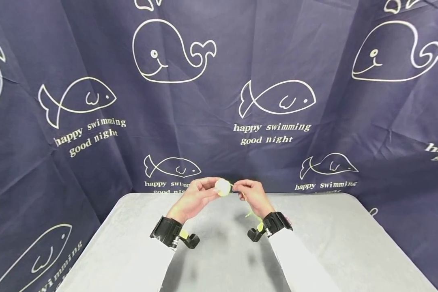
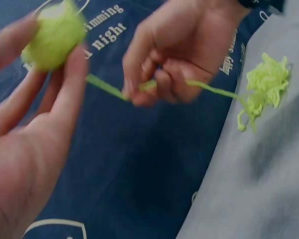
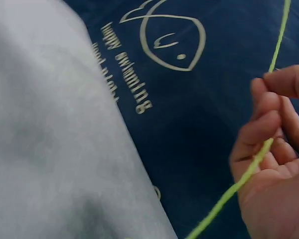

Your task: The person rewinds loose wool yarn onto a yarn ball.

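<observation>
My left hand point(image 1: 195, 198) holds a small yellow-green ball of yarn point(image 2: 55, 37) between thumb and fingertips, raised above the table. From the ball a strand of yarn point(image 2: 107, 87) runs taut across to my right hand point(image 1: 253, 196). There the thumb and index finger pinch it, while the other fingers curl loosely around its lower length, as the right wrist view shows. Past the right hand the yarn point(image 3: 219, 205) trails down toward a loose tangled heap of the same yarn point(image 2: 266, 82) on the table. In the head view the right forearm area mostly hides that heap.
A pale grey table point(image 1: 219, 259) lies under both hands. Behind its far edge hangs a dark blue curtain point(image 1: 219, 101) printed with white whales, fish and lettering. Each wrist wears a black strap with a small camera, the left one point(image 1: 166, 231) and the right one point(image 1: 276, 223).
</observation>
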